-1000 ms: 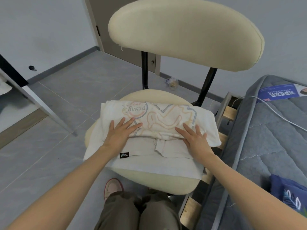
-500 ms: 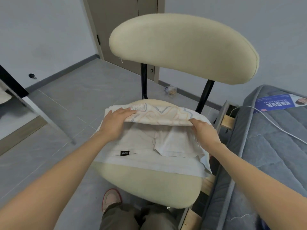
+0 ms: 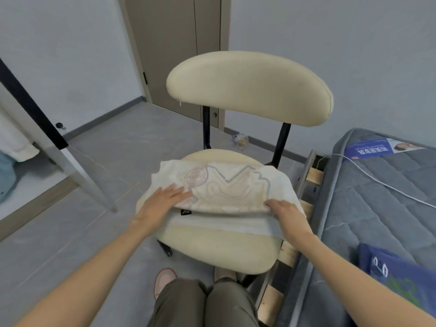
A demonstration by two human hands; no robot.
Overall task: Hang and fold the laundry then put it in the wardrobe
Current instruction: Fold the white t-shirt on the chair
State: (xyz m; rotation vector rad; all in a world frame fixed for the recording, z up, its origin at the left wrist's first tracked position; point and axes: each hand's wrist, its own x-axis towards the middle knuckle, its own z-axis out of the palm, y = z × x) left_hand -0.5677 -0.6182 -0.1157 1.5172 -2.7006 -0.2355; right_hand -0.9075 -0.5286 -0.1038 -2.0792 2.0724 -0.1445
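Pressure from your flat, spread left hand [image 3: 165, 200] pins the folded printed T-shirt [image 3: 226, 187] to the chair seat [image 3: 219, 246] while your right hand [image 3: 286, 212] pinches its near edge, likely to square it.

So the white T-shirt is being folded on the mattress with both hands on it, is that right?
No. The T-shirt lies on the chair seat, not on the mattress beside it. The left hand and right hand are both on it, as the head view shows.
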